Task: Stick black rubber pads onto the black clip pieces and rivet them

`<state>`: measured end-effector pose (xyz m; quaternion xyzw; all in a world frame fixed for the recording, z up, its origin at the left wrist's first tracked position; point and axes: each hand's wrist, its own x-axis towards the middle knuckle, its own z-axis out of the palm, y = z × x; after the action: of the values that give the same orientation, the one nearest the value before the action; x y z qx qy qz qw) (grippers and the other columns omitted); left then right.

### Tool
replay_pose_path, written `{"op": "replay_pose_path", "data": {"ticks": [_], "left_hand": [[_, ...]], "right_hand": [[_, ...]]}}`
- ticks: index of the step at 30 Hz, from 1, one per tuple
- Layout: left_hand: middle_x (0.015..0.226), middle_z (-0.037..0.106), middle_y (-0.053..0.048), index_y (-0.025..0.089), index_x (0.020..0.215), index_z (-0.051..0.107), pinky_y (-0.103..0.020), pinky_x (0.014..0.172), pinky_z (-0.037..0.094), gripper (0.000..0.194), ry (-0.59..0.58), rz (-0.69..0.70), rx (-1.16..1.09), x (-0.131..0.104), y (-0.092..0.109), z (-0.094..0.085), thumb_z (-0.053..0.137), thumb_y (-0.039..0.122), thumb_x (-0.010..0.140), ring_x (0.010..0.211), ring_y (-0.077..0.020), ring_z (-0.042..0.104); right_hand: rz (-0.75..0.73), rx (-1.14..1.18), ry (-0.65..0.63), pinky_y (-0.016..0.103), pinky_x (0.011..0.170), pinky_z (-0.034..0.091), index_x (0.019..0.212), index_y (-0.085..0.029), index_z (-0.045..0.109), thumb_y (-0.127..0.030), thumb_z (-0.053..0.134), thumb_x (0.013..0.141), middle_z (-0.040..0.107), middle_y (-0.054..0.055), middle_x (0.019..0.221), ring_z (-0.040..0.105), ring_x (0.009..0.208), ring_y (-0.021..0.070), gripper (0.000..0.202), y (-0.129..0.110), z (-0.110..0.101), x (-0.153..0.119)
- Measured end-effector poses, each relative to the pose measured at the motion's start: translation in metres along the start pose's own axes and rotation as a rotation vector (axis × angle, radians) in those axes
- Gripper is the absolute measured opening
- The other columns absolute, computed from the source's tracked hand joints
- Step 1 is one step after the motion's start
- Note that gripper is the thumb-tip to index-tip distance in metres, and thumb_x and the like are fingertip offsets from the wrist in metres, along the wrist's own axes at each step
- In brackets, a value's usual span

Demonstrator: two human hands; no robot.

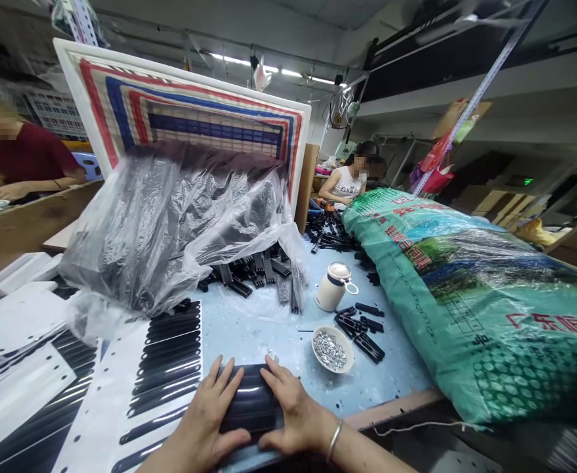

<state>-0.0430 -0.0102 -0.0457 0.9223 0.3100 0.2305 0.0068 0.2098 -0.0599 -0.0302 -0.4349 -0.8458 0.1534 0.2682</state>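
Both hands hold a glossy black bundle of strips at the near edge of the light blue table. My left hand [212, 414] grips its left side, fingers spread over the top and thumb along the front. On the right side, my right hand [293, 407] presses with its fingers and thumb; a silver bangle is on that wrist. The black bundle [249, 401] lies between the palms. To the left are white sheets with rows of black strips [167, 355]. Just beyond the right hand stands a white bowl [332, 350] of small metal parts.
Black plastic parts [360, 328] and a white cup [332, 288] stand beyond the bowl. A plastic bag [170, 230] spills black pieces at the back left. A large green sack [446, 309] borders the right. Two people sit farther back.
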Motion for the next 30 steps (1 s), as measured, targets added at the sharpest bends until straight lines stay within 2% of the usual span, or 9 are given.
{"op": "replay_pose_path", "data": {"ticks": [4, 6, 9, 12, 15, 18, 24, 27, 30], "left_hand": [[0.152, 0.026, -0.024, 0.021, 0.15, 0.024, -0.062, 0.094, 0.045, 0.118, 0.0, -0.018, -0.128, 0.001, -0.006, -0.017, 0.072, 0.074, 0.056, 0.139, -0.0496, 0.019], [0.153, 0.022, -0.024, 0.023, 0.151, 0.021, -0.063, 0.096, 0.043, 0.123, -0.016, -0.079, -0.182, -0.003, -0.013, -0.02, 0.078, 0.068, 0.051, 0.139, -0.0495, 0.017], [0.153, 0.026, -0.022, 0.025, 0.151, 0.017, -0.061, 0.102, 0.039, 0.118, -0.112, -0.17, -0.268, -0.011, -0.022, -0.025, 0.084, 0.05, 0.057, 0.139, -0.0439, 0.025], [0.152, 0.029, -0.021, 0.024, 0.151, 0.018, -0.055, 0.109, 0.035, 0.104, -0.234, -0.21, -0.373, -0.014, -0.021, -0.035, 0.079, 0.035, 0.068, 0.139, -0.0358, 0.03], [0.155, 0.022, -0.023, 0.018, 0.151, 0.019, -0.056, 0.113, 0.026, 0.106, -0.305, -0.229, -0.453, -0.007, -0.017, -0.044, 0.08, 0.038, 0.066, 0.144, -0.0354, 0.016], [0.157, 0.012, -0.023, 0.018, 0.151, 0.016, -0.061, 0.111, 0.023, 0.111, -0.342, -0.241, -0.476, 0.0, -0.014, -0.049, 0.081, 0.038, 0.064, 0.145, -0.0382, 0.004], [0.153, 0.025, -0.024, 0.019, 0.15, 0.021, -0.052, 0.109, 0.035, 0.094, -0.351, -0.249, -0.501, 0.004, -0.009, -0.047, 0.073, 0.027, 0.073, 0.139, -0.0359, 0.032], [0.153, 0.025, -0.022, 0.02, 0.15, 0.022, -0.051, 0.109, 0.036, 0.094, -0.337, -0.252, -0.539, 0.004, -0.01, -0.048, 0.074, 0.026, 0.073, 0.138, -0.0375, 0.033], [0.156, 0.019, -0.021, 0.022, 0.151, 0.02, -0.051, 0.11, 0.035, 0.1, -0.401, -0.274, -0.592, 0.003, -0.013, -0.052, 0.077, 0.022, 0.069, 0.139, -0.0388, 0.03]], "right_hand": [[0.004, 0.004, -0.009, 0.057, 0.104, 0.039, 0.144, -0.005, 0.034, -0.052, 0.081, 0.055, 0.035, 0.032, 0.145, 0.04, 0.132, 0.0429, 0.111, 0.003, 0.0, 0.003], [0.014, 0.015, -0.011, 0.055, 0.105, 0.039, 0.146, -0.007, 0.032, -0.056, 0.08, 0.054, 0.035, 0.031, 0.146, 0.039, 0.133, 0.042, 0.114, 0.006, -0.001, 0.002], [0.009, 0.037, 0.02, 0.053, 0.106, 0.039, 0.146, -0.007, 0.031, -0.061, 0.078, 0.058, 0.035, 0.029, 0.147, 0.04, 0.133, 0.0397, 0.113, 0.008, -0.007, 0.0], [0.014, 0.056, 0.083, 0.053, 0.106, 0.039, 0.145, -0.009, 0.032, -0.066, 0.073, 0.062, 0.041, 0.028, 0.144, 0.043, 0.132, 0.038, 0.109, 0.009, -0.012, 0.0], [0.058, 0.099, 0.113, 0.052, 0.105, 0.042, 0.145, -0.012, 0.032, -0.063, 0.071, 0.068, 0.049, 0.023, 0.138, 0.049, 0.127, 0.0345, 0.101, 0.01, -0.011, 0.003], [0.03, 0.104, 0.087, 0.052, 0.105, 0.043, 0.146, -0.012, 0.03, -0.061, 0.071, 0.07, 0.048, 0.023, 0.139, 0.048, 0.128, 0.0348, 0.099, 0.007, -0.01, 0.005], [-0.019, 0.03, 0.027, 0.052, 0.105, 0.042, 0.148, -0.01, 0.024, -0.052, 0.073, 0.072, 0.035, 0.026, 0.147, 0.039, 0.134, 0.0364, 0.1, 0.004, -0.008, -0.004], [-0.036, 0.007, 0.026, 0.054, 0.104, 0.043, 0.149, -0.009, 0.023, -0.044, 0.074, 0.072, 0.031, 0.027, 0.149, 0.037, 0.135, 0.0381, 0.098, 0.005, -0.004, -0.007], [-0.039, 0.012, 0.05, 0.053, 0.102, 0.045, 0.148, -0.009, 0.024, -0.039, 0.071, 0.074, 0.035, 0.026, 0.147, 0.04, 0.133, 0.0377, 0.093, 0.006, -0.002, -0.006]]}}
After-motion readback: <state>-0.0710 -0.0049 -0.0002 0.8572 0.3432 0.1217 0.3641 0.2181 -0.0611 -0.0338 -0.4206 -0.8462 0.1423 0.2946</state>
